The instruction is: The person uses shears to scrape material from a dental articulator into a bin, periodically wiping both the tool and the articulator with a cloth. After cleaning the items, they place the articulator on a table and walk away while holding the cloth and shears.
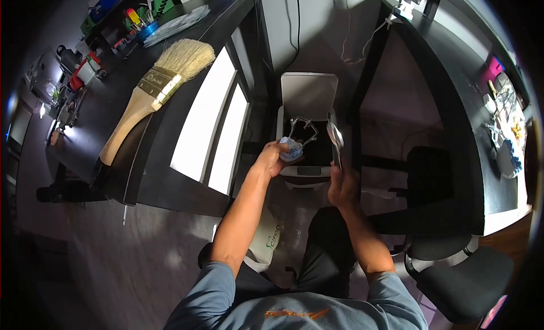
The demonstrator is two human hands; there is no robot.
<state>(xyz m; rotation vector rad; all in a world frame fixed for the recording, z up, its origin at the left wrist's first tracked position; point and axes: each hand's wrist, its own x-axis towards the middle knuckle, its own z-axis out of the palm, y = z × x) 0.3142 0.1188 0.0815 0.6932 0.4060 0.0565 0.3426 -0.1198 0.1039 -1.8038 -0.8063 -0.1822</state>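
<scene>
At twelve o'clock, by the open bin: left hand grips a crumpled wad; right hand grips a flat object.

Two bare arms reach up from the bottom of the frame and lean in toward each other. The left forearm starts low, left of the middle, and slants up and to the right. The left hand is at the middle of the frame, with its thumb on top and its fingers curled in a grip. The right forearm starts low, right of the middle, and slants up and to the left. The right hand is a bit lower than the left one, with its fingers bent shut and pointing up. The hands are apart, with a gap between them. Both arms are bare below the short sleeves.
</scene>
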